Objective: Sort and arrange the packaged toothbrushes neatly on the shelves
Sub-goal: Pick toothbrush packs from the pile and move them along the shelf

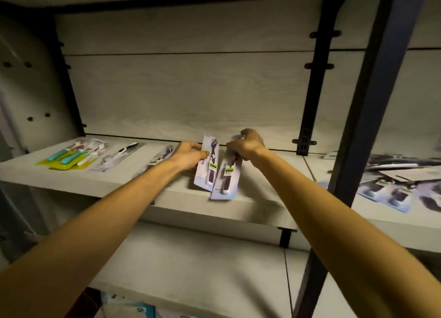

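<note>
Two pale packs, each with a purple toothbrush inside, stand tilted over the front of the light wooden shelf (119, 181). My left hand (188, 156) pinches the left purple pack (207, 167) by its side edge. My right hand (248, 144) grips the top of the right purple pack (225, 179), whose lower end hangs past the shelf's front edge. Another dark-brush pack (158, 158) lies flat on the shelf just left of my left wrist.
A white toothbrush pack (118, 155) and a heap of teal and red packs on yellow cards (71, 156) lie at the shelf's left. A dark metal upright (365, 131) divides off the right bay, where several dark-brush packs (403, 188) lie scattered. A lower shelf (195, 265) shows below.
</note>
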`<action>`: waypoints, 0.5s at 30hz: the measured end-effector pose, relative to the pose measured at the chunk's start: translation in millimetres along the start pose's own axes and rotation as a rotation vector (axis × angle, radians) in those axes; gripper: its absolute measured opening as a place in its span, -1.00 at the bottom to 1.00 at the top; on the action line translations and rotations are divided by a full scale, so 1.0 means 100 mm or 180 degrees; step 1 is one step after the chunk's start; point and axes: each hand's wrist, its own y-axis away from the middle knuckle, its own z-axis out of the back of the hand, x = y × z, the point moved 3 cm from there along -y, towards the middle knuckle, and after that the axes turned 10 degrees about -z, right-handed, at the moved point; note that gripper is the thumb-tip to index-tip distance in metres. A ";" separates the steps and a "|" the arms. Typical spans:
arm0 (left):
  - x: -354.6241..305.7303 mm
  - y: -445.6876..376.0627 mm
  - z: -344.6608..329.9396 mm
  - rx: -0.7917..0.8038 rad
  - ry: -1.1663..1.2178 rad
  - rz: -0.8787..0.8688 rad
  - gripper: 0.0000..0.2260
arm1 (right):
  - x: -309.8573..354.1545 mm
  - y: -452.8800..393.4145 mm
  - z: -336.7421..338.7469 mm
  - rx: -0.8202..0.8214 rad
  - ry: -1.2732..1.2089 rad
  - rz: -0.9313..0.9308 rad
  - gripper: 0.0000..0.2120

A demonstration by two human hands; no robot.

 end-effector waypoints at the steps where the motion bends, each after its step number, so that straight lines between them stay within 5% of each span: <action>1: 0.04 -0.05 -0.02 0.0064 -0.0058 -0.0067 -0.91 | -0.03 -0.05 -0.02 0.0026 0.0028 -0.0025 -0.31; 7: 0.16 -0.09 -0.08 0.0506 -0.1853 -0.0976 -0.66 | -0.18 -0.12 -0.05 0.0088 0.0034 -0.0061 -0.33; 11: 0.18 -0.03 -0.14 0.0747 -0.2434 -0.1326 -0.75 | -0.24 0.02 -0.06 -0.0066 0.0796 0.0343 -0.71; 15: 0.11 0.04 -0.13 0.0690 -0.2564 -0.1518 -0.76 | -0.23 0.25 -0.06 -0.0130 0.1764 0.0413 -0.56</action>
